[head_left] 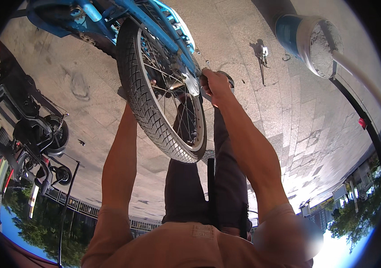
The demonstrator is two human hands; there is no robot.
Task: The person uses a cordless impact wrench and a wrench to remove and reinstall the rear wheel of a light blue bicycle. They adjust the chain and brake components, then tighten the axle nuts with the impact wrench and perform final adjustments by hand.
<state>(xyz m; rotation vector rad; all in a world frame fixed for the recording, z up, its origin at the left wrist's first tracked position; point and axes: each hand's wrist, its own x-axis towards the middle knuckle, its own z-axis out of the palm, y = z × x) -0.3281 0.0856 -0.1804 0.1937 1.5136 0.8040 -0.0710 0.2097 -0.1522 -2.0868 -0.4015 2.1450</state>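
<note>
Black-tyred, silver-rimmed spoked wheel (175,83), tilted in blue metal bike frame (154,29), could poss. tip if poorly supported: R hand (217,85) fingers curled at its side, can't tell on what; L hand hidden behind wheel, grip unknown.

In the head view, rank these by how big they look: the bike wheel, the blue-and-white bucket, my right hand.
Largest to smallest:
1. Bike wheel
2. Blue-and-white bucket
3. Right hand
</note>
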